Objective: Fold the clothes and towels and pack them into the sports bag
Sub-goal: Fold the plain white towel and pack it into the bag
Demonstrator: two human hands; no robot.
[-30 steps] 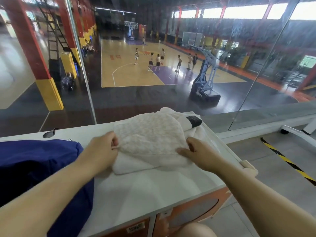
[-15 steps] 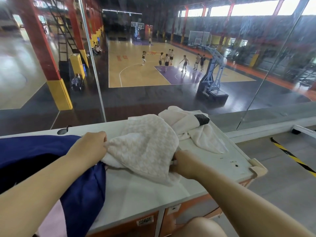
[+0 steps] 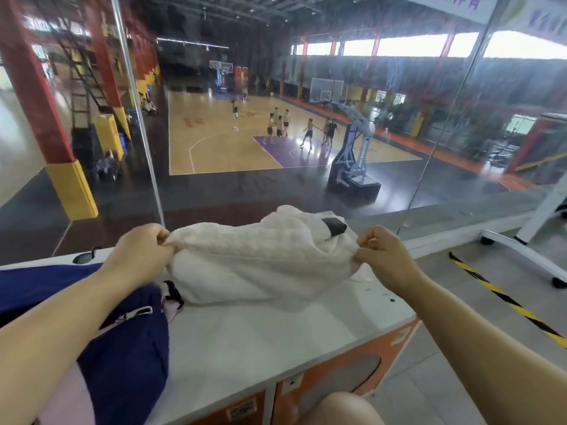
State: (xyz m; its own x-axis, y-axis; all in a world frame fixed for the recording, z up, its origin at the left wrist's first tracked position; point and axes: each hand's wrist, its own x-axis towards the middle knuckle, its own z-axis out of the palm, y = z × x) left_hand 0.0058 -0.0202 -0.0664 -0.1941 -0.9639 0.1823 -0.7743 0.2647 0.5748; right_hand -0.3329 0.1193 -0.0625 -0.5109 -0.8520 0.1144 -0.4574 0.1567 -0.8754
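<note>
White terry cloth is stretching between two hands right now. The towel (image 3: 260,265) is being held up by its top edge over the white cabinet top (image 3: 260,342), and its lower part is sagging down and resting on that surface. The left hand (image 3: 144,250) is pinching the left corner, fingers curled tight into the fabric. The right hand (image 3: 383,256) is gripping the right corner the same way, knuckles bunched.

Just behind the towel, a second pale garment (image 3: 294,220) with a black patch (image 3: 334,227) is lying crumpled at the far edge of the top, close to the glass.

Over on the left, the navy sports bag (image 3: 129,357) is sitting on the cabinet top beneath the left forearm, with pale pink fabric showing at its opening. The towel's lower left end is lying just beside it. Beyond the glass, players are gathering on a basketball court (image 3: 221,148).
</note>
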